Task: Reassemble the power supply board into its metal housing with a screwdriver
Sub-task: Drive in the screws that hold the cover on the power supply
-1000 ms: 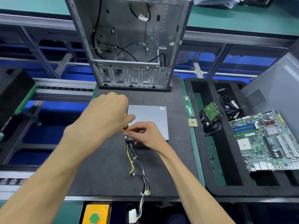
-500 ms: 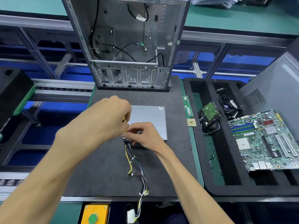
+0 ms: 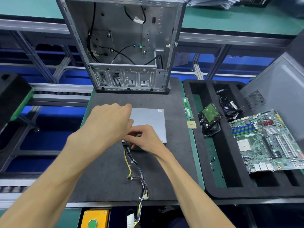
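Note:
The grey metal power supply housing (image 3: 148,119) lies flat on the black mat (image 3: 102,170). Its yellow and black cable bundle (image 3: 131,165) trails from the near edge toward me. My left hand (image 3: 108,122) is curled in a fist above the housing's left part; the yellow-handled screwdriver seen in it earlier is now hidden inside the fist. My right hand (image 3: 144,139) rests at the housing's near left corner, beside the cable exit. Its fingers are curled over the edge and meet my left hand. The screw spot under the hands is hidden.
An open computer case (image 3: 121,46) stands upright behind the mat. To the right, a black foam tray (image 3: 230,191) holds a motherboard (image 3: 266,142), a hard drive (image 3: 209,116) and loose screws (image 3: 213,159). A RAM stick (image 3: 187,109) and a CPU (image 3: 191,125) lie on the green strip. A yellow button box (image 3: 94,218) sits at the near edge.
My left fist has turned slightly and now covers the yellow screwdriver handle. My right hand has stayed at the housing's near corner.

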`<state>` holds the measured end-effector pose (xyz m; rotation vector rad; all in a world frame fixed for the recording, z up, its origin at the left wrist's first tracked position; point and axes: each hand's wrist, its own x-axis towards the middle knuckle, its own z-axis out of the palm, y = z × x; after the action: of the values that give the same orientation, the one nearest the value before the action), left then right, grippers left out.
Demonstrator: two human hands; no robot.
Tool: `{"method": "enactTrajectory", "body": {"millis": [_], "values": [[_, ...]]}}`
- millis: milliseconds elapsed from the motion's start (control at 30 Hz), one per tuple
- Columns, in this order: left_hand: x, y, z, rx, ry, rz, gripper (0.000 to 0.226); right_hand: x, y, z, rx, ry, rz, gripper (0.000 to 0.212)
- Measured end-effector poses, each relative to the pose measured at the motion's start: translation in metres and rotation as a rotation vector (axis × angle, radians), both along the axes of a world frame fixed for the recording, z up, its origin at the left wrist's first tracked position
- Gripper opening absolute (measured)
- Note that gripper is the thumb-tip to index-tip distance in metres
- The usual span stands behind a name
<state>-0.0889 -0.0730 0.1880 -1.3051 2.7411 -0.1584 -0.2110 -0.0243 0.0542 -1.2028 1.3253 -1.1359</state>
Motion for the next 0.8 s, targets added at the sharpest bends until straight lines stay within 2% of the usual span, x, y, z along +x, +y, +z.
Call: {"method": "enactTrajectory", "body": {"millis": [67, 133, 233, 333, 367, 467, 533, 667, 733, 800], "values": [[0.001, -0.003, 0.001, 0.164, 0.076, -0.055, 0.009, 0.0, -0.001, 0.002, -0.022, -0.022, -0.013, 0.002], [0.001, -0.005, 0.003, 0.291, 0.072, -0.141, 0.008, -0.001, -0.002, 0.002, -0.031, -0.036, -0.023, 0.001], [0.0, 0.001, 0.002, 0.202, 0.02, -0.167, 0.012, -0.002, -0.003, 0.0, -0.024, -0.033, -0.028, 0.005], [0.001, 0.005, 0.007, 0.058, 0.022, 0.029, 0.032, -0.001, -0.004, -0.001, -0.016, -0.025, -0.018, 0.004], [0.001, 0.004, 0.009, 0.053, 0.02, 0.057, 0.03, -0.001, -0.004, -0.001, -0.019, -0.038, -0.007, 0.002], [0.005, -0.004, 0.015, 0.251, 0.004, -0.022, 0.009, -0.002, -0.003, -0.002, -0.039, -0.055, -0.013, 0.012], [0.009, -0.003, 0.019, 0.315, -0.002, -0.036, 0.013, -0.003, -0.004, -0.002, -0.047, -0.05, -0.023, 0.013], [0.01, 0.001, 0.016, 0.156, 0.042, 0.092, 0.031, -0.001, -0.005, -0.002, -0.036, -0.033, -0.032, 0.015], [0.012, -0.003, 0.015, 0.142, 0.034, 0.072, 0.018, 0.0, -0.004, -0.003, -0.028, -0.05, -0.026, 0.012], [0.015, -0.007, 0.016, 0.223, 0.008, -0.013, 0.013, 0.0, -0.005, -0.003, -0.025, -0.062, -0.029, 0.012]]}}
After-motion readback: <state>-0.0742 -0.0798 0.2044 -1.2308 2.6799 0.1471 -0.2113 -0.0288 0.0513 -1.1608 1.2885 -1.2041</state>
